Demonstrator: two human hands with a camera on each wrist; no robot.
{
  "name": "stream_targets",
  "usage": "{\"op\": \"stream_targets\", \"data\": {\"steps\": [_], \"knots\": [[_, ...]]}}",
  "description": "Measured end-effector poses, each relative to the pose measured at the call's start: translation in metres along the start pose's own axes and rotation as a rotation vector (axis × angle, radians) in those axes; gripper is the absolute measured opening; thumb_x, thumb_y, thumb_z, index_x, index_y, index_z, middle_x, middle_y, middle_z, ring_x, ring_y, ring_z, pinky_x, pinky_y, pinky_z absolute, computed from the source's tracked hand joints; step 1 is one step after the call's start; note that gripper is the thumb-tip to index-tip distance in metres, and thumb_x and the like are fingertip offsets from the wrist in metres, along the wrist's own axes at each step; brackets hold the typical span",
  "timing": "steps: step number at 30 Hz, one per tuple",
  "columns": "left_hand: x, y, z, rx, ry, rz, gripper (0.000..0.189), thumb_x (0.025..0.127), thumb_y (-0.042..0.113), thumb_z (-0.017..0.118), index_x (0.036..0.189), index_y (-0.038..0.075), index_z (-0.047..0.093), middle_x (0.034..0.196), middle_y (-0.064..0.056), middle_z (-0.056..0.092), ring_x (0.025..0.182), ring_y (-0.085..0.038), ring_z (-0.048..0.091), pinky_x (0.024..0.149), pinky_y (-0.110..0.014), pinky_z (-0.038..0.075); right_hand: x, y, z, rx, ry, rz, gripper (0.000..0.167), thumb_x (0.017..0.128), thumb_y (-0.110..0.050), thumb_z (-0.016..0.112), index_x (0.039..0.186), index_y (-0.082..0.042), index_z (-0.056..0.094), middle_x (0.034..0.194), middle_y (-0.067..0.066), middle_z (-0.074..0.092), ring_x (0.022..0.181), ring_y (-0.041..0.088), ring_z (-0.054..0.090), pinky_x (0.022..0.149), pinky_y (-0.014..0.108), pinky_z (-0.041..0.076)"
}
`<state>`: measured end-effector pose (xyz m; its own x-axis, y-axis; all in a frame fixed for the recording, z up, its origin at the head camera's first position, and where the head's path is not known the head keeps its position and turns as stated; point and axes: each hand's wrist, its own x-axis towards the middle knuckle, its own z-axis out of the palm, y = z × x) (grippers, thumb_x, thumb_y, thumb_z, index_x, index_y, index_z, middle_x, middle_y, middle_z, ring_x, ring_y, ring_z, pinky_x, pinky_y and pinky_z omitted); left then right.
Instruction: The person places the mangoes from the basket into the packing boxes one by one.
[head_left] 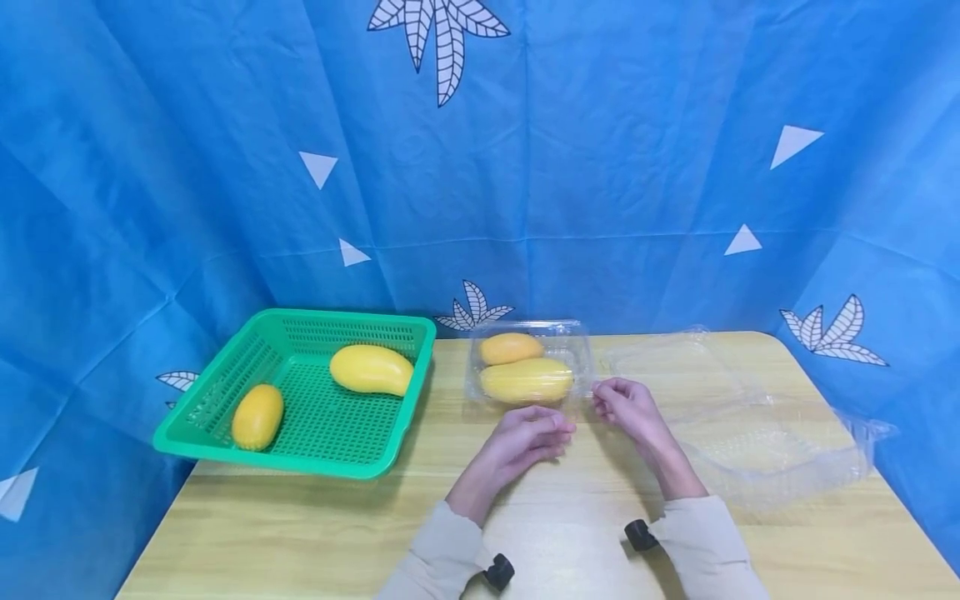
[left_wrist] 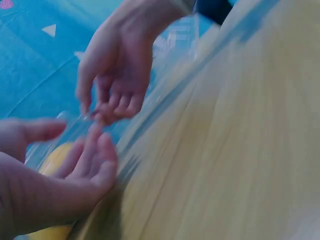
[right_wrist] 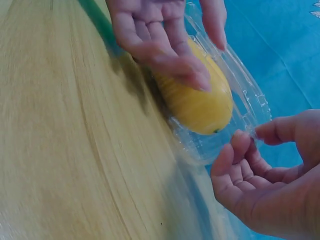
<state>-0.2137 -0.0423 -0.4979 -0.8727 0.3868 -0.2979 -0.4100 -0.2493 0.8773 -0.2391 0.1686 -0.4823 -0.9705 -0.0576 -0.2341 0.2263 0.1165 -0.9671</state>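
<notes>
A clear plastic clamshell box [head_left: 583,367] stands at the back middle of the table, its lid down over a large yellow mango [head_left: 527,382] and a smaller orange one [head_left: 511,348]. At the box's right edge, my right hand [head_left: 637,412] pinches the rim between thumb and fingertips, seen closely in the right wrist view on the clear plastic rim [right_wrist: 250,129]. My left hand [head_left: 517,446] hovers in front of the box with loosely bent fingers and nothing in them. In the left wrist view its fingertips [left_wrist: 95,135] come close to the right hand [left_wrist: 117,75].
To the left stands a green plastic basket [head_left: 270,467] with an orange mango [head_left: 257,417] and a yellow mango [head_left: 369,369] inside. Further clear plastic boxes [head_left: 795,479] lie open on the right side of the table. A blue patterned curtain [head_left: 600,167] hangs behind.
</notes>
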Motion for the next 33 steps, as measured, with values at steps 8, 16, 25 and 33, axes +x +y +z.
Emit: {"op": "stream_targets", "data": {"steps": [8, 16, 25, 33], "knots": [[-0.017, 0.025, -0.023, 0.458, -0.172, 0.038, 0.029, 0.097, 0.017, 0.069, 0.118, -0.003, 0.07, 0.108, -0.021, 0.074, 0.099, -0.041, 0.07, 0.085, -0.049, 0.059, 0.0, 0.002, 0.001, 0.027, 0.0, 0.006, 0.035, 0.106, -0.016, 0.053, 0.126, 0.013, 0.052, 0.104, 0.014, 0.062, 0.088, 0.017, 0.061, 0.081, 0.026, 0.058], [-0.033, 0.06, -0.036, 0.678, -0.146, 0.198, 0.027, 0.101, 0.017, 0.064, 0.119, -0.003, 0.068, 0.104, -0.017, 0.072, 0.098, -0.043, 0.068, 0.086, -0.057, 0.057, 0.001, 0.002, 0.0, 0.056, 0.004, 0.009, 0.035, 0.106, -0.015, 0.053, 0.127, 0.014, 0.05, 0.104, 0.012, 0.064, 0.087, 0.015, 0.062, 0.082, 0.026, 0.058], [-0.035, 0.075, -0.042, 0.667, 0.239, 0.499, 0.017, 0.098, 0.004, 0.065, 0.113, -0.004, 0.069, 0.099, -0.012, 0.071, 0.095, -0.036, 0.066, 0.078, -0.031, 0.058, 0.001, -0.001, 0.0, 0.075, 0.011, 0.014, 0.034, 0.107, -0.013, 0.051, 0.127, 0.015, 0.049, 0.105, 0.012, 0.064, 0.085, 0.012, 0.062, 0.082, 0.026, 0.058], [-0.026, 0.067, -0.05, 0.711, 0.579, 0.621, 0.02, 0.095, -0.002, 0.062, 0.113, -0.001, 0.071, 0.111, -0.018, 0.068, 0.099, -0.031, 0.063, 0.081, -0.038, 0.055, 0.001, 0.001, 0.001, 0.077, 0.014, 0.008, 0.035, 0.107, -0.014, 0.051, 0.126, 0.015, 0.05, 0.105, 0.012, 0.064, 0.085, 0.011, 0.062, 0.083, 0.027, 0.058]]}}
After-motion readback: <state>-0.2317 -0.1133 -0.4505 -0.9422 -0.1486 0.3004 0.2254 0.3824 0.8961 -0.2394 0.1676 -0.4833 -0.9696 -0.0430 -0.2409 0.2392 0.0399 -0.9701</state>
